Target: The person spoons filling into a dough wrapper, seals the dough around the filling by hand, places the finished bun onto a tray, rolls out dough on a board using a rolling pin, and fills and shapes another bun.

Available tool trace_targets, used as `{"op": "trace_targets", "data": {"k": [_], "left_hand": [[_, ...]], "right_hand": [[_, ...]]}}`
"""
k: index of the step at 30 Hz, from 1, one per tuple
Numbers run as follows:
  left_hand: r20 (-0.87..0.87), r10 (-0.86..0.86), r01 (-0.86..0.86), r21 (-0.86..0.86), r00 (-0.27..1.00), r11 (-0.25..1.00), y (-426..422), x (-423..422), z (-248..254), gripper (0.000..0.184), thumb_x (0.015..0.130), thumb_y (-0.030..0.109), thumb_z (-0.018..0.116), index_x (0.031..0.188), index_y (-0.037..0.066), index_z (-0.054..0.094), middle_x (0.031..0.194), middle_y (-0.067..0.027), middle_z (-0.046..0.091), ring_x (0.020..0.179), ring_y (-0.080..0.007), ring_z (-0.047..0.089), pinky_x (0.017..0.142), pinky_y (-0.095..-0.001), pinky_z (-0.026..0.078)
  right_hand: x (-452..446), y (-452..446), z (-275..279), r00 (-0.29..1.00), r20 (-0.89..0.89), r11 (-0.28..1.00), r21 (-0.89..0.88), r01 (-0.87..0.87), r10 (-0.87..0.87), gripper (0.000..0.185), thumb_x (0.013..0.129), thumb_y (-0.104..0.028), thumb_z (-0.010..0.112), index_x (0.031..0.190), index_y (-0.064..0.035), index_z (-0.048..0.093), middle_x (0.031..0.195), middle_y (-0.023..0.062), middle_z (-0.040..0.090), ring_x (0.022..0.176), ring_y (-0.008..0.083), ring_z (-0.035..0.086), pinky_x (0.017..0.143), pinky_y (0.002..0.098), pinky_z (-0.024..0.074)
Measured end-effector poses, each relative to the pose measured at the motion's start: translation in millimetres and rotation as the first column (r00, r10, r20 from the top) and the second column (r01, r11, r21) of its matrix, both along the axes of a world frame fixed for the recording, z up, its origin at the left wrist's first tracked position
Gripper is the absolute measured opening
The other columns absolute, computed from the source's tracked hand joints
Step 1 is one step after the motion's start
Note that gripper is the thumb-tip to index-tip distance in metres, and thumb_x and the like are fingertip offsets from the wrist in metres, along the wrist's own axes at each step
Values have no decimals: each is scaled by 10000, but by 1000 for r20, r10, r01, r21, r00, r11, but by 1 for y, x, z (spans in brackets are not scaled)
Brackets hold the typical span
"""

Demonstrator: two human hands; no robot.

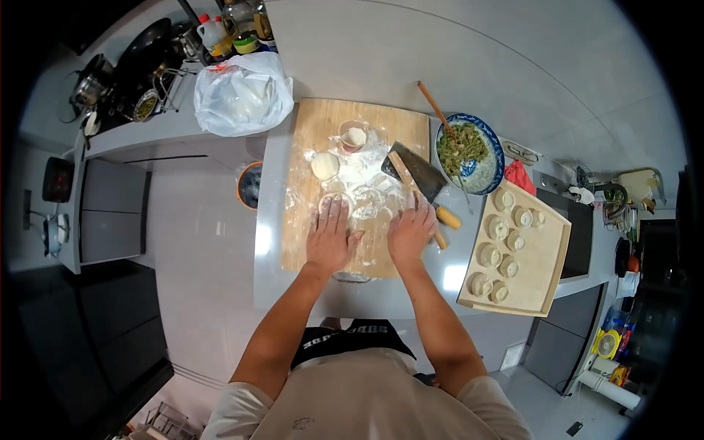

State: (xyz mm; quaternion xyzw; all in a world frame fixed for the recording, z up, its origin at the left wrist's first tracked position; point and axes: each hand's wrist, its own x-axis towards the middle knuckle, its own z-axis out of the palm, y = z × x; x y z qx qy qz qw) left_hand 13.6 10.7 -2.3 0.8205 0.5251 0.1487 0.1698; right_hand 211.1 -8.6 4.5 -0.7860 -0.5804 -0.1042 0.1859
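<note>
My left hand (331, 236) lies flat, fingers together and stretched out, its fingertips over a pale dough piece on the floured wooden board (315, 125). Near the board's right edge, my right hand (413, 231) rests with its fingers at a wooden rolling pin (402, 169), which slants past the fingertips; whether they grip it is hard to make out. Behind my left hand sit a round dough ball (325, 166) and a small cup of flour (353, 136). A cleaver (425, 174) lies partly under the rolling pin, its wooden handle (448, 218) beside my right hand.
A blue-patterned bowl (499, 158) of green filling with chopsticks (433, 101) stands at the right. Beyond it, a wooden tray (539, 282) holds several shaped dough pieces. A white plastic bag (243, 99) sits at the back left. An orange-rimmed bin (240, 187) stands left of the counter.
</note>
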Motion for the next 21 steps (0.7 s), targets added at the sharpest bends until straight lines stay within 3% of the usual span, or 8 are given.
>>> {"op": "trace_targets", "data": {"k": [4,6,7,8,11,13,16,21], "left_hand": [[-55,-18,18,11,998,1000,11,-10,0,645,997,348,622,1529,16,471,1637,-203,383,1518,-394,342,1233,-518,296],[246,223,-220,-40,943,975,24,-24,-10,560,974,206,657,1489,29,522,1567,-213,459,1410,-413,449,1161,-504,384],[281,251,-290,106,926,951,31,-21,-5,479,939,110,685,1405,42,595,1375,-218,596,1224,-421,558,1048,-500,466],[282,249,-288,107,927,952,35,-21,0,479,939,110,685,1405,42,595,1375,-218,596,1224,-421,558,1048,-500,466],[233,160,-149,-66,959,987,32,-18,11,408,936,134,699,1332,51,641,1205,-210,652,1113,-417,598,984,-500,498],[239,330,-249,-312,913,917,8,-17,17,316,962,134,690,1248,6,655,1117,-220,655,1075,-387,606,937,-472,502],[336,407,-290,-347,849,892,-14,-29,18,292,985,128,663,1245,-4,642,1153,-216,643,1113,-388,594,957,-458,497],[431,435,-508,63,791,859,-2,-54,14,360,1030,169,572,1331,-27,595,1317,-226,611,1241,-443,536,1056,-541,418]], "right_hand": [[17,4,-9,997,41,998,-16,64,-64,375,870,-147,717,1222,-41,638,1407,120,559,1271,365,510,1059,557,377],[24,6,-13,988,111,994,-10,106,-104,334,874,-148,720,1184,-48,643,1359,103,593,1200,353,547,1032,522,398],[25,3,-14,988,111,994,-12,110,-107,334,874,-148,720,1184,-48,643,1359,103,593,1200,353,547,1032,522,398],[28,4,-14,987,119,994,-7,110,-108,310,879,-152,713,1166,-51,651,1322,102,611,1169,350,559,1007,514,408],[36,4,-21,984,131,992,-5,124,-122,251,891,-156,695,1121,-58,670,1264,104,635,1134,350,571,965,506,422],[39,3,-23,984,124,991,-6,133,-131,217,898,-157,684,1094,-63,680,1243,107,642,1129,351,571,949,505,426],[35,-13,-18,987,80,967,-202,155,-141,182,907,-153,662,1065,-67,689,1200,113,650,1112,353,573,924,505,441],[-15,-42,7,929,-123,923,-126,-363,349,156,903,-123,634,1029,-63,703,1170,112,654,1081,326,603,929,465,469]]}}
